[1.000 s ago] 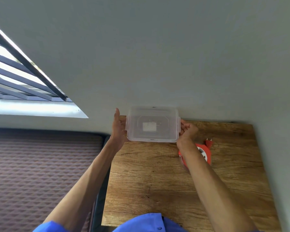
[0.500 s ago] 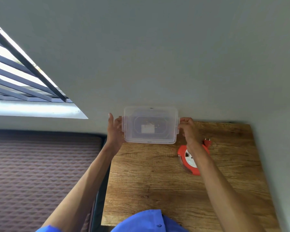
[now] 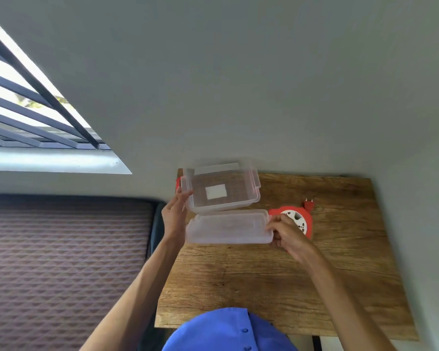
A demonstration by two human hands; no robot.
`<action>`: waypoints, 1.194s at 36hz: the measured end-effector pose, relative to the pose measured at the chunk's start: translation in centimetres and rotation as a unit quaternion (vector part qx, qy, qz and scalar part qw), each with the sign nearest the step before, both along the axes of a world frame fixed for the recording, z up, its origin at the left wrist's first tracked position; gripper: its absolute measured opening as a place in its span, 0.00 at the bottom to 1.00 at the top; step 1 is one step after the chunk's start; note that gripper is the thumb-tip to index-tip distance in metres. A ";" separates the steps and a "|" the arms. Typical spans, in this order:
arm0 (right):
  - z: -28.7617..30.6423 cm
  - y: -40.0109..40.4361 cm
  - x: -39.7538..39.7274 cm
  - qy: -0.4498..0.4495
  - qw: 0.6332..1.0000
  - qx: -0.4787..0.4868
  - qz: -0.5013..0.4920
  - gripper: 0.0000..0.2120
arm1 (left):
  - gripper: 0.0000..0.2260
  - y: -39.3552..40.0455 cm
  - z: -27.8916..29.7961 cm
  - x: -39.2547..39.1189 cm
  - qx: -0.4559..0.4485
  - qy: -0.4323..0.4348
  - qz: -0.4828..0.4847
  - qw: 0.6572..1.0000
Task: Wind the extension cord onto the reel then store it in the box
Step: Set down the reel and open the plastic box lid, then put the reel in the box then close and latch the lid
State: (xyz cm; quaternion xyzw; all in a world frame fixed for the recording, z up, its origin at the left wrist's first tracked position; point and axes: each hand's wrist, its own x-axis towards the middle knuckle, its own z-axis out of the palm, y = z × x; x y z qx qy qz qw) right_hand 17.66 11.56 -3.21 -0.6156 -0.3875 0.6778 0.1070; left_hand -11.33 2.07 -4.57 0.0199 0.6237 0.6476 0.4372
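A clear plastic box (image 3: 254,184) stands without its lid at the back of the wooden table (image 3: 276,282), with a white label on its bottom. My left hand (image 3: 173,214) holds the box by its left rim. The translucent lid (image 3: 228,227) hangs just in front of the box, tilted, and my right hand (image 3: 287,233) grips its right end. The red cord reel (image 3: 298,220) with a white centre lies flat to the right, partly behind my right hand. Its red plug (image 3: 308,203) rests just behind it.
A small red thing (image 3: 178,183) shows behind the box's left corner. The grey wall (image 3: 238,84) runs along the table's back and right edges. A patterned mattress (image 3: 61,262) lies left of the table, under a barred window (image 3: 23,117).
The lid has come off the box and moved toward me in my right hand. The box now rests on the table, and the reel shows more fully.
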 end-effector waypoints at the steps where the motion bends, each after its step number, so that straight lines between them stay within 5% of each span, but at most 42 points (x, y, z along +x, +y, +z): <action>1: -0.5 -0.8 0.2 -0.020 1.000 0.010 0.011 0.09 | 0.07 -0.4 -0.2 0.0 0.012 -0.001 -0.001 1.000; 6: -2.0 -4.0 0.3 -0.133 0.983 0.094 0.083 0.13 | 0.08 -0.9 -0.6 -0.8 0.009 0.027 -0.028 0.999; 14: -2.7 -4.7 0.7 -0.253 0.911 0.305 0.112 0.04 | 0.17 1.1 -0.7 -2.2 -0.004 0.065 -0.044 0.997; 17: -2.5 -2.8 2.7 -0.325 0.889 0.322 0.010 0.19 | 0.18 1.7 -0.6 -2.6 -0.015 0.079 -0.044 0.996; 20: -2.9 -0.1 5.0 -0.360 0.915 0.177 -0.048 0.31 | 0.18 1.8 -0.7 -2.8 -0.032 0.092 -0.035 0.995; 26: -3.1 2.5 5.6 -0.218 0.964 0.033 -0.149 0.21 | 0.17 1.9 -0.8 -2.8 -0.049 0.097 -0.035 0.993; 29: -3.4 2.8 5.7 -0.158 0.977 -0.002 -0.146 0.25 | 0.17 1.9 -0.7 -2.8 -0.054 0.100 -0.034 0.993; 38: 3.5 4.9 5.1 -0.187 0.940 0.280 -0.063 0.23 | 0.26 1.7 -0.8 -3.0 -0.112 0.178 -0.006 0.978; 43: 7.6 5.3 1.7 -0.103 0.919 0.376 -0.060 0.31 | 0.19 1.1 -1.5 -3.4 -0.123 0.095 -0.028 0.988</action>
